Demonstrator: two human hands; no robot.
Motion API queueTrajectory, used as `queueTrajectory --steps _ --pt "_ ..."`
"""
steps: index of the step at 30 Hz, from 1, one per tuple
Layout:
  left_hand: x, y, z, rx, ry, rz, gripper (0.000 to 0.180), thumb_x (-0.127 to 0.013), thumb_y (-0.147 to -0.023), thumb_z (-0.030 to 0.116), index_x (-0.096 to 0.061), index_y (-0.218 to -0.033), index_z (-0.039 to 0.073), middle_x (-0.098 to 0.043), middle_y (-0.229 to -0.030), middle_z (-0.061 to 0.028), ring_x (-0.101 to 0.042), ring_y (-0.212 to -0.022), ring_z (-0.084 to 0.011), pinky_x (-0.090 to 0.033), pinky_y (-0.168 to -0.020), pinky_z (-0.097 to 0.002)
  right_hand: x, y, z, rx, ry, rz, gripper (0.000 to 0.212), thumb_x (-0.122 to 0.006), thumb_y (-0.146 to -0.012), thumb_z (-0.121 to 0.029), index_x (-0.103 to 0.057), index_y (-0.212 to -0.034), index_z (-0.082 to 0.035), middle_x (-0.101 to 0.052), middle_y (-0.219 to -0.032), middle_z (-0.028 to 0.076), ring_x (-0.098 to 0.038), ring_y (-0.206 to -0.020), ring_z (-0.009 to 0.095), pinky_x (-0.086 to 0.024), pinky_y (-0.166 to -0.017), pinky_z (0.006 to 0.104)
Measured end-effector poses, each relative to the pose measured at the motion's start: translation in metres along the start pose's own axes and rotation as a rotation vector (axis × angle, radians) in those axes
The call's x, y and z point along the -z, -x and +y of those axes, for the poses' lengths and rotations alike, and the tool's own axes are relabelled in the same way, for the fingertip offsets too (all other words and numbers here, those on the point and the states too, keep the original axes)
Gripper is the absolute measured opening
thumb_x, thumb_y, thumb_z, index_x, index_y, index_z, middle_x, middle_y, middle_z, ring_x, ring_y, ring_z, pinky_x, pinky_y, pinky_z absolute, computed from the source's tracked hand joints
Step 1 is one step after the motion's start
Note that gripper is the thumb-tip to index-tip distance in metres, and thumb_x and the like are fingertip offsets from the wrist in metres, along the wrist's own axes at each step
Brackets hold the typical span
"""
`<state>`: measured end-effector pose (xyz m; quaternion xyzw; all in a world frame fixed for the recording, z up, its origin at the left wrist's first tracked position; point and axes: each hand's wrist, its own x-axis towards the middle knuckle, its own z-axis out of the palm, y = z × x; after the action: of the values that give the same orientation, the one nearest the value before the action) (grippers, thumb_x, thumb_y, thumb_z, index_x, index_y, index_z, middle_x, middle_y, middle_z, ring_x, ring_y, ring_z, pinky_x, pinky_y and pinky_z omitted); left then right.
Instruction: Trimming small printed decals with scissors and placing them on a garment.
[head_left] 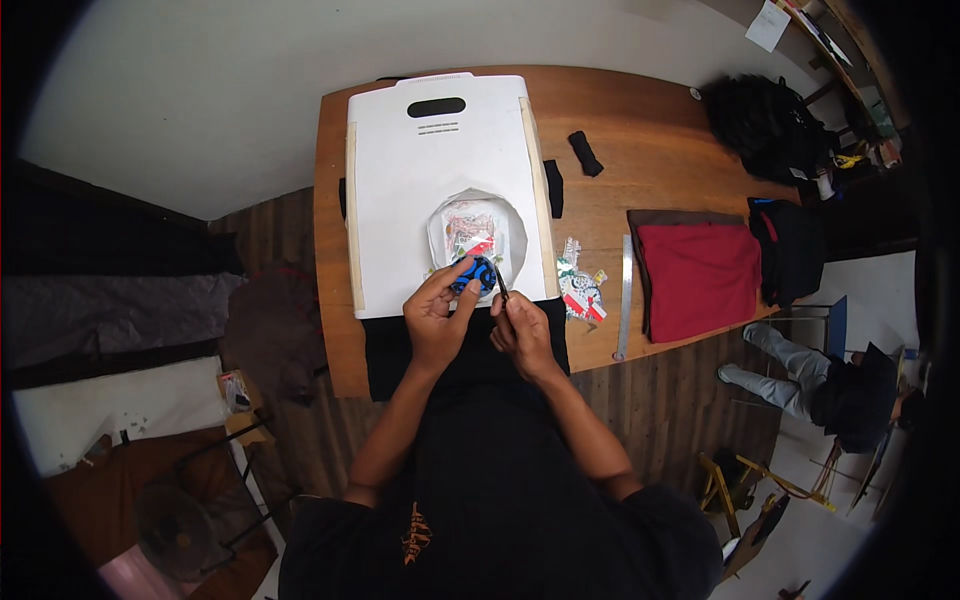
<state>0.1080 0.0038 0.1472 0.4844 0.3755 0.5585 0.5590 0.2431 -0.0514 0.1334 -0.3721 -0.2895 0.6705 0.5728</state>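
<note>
My left hand [436,320] pinches a small, rounded black piece with a bright blue pattern [473,276] between thumb and fingers. A slim, dark, pointed tool [501,284] is closed in my right hand [522,334], its tip upward at the right edge of the patterned piece; its exact kind is too small to tell. Both hands are over the near edge of a large white board [390,190] with an oval handle slot. Just beyond them, a white many-sided container [516,236] on the board has colourful printed cut-outs [472,228] inside.
Black cloth [385,345] shows under the board's near edge. To the right on the wooden table [640,120] are printed scraps [580,288], a metal ruler [626,290], folded red fabric [695,280], dark cloth [785,250] and a black roll [586,154]. Another person [830,390] is at far right.
</note>
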Motion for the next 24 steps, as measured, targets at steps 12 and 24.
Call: queueTrajectory --steps 12,24 --pt "0.0 0.0 0.0 0.004 0.012 -0.007 0.035 -0.063 -0.093 -0.009 -0.06 -0.128 -0.01 -0.065 -0.111 -0.0118 -0.063 -0.097 -0.0101 -0.052 -0.083 -0.0222 0.007 0.002 0.012 -0.016 -0.012 -0.01 0.036 -0.04 -0.109 -0.037 -0.055 -0.099 -0.005 -0.031 -0.055 -0.007 -0.025 -0.045 0.004 -0.023 -0.046 0.0235" --pt "0.001 0.0 0.0 0.004 -0.013 -0.008 0.035 -0.063 -0.093 -0.009 -0.06 -0.128 -0.01 -0.065 -0.11 -0.0118 -0.063 -0.097 -0.0104 -0.052 -0.084 -0.0223 0.002 0.0 0.001 0.003 0.009 -0.018 0.037 -0.04 -0.109 -0.038 -0.054 -0.099 -0.005 -0.031 -0.054 -0.007 -0.024 -0.045 0.004 -0.022 -0.046 0.0235"
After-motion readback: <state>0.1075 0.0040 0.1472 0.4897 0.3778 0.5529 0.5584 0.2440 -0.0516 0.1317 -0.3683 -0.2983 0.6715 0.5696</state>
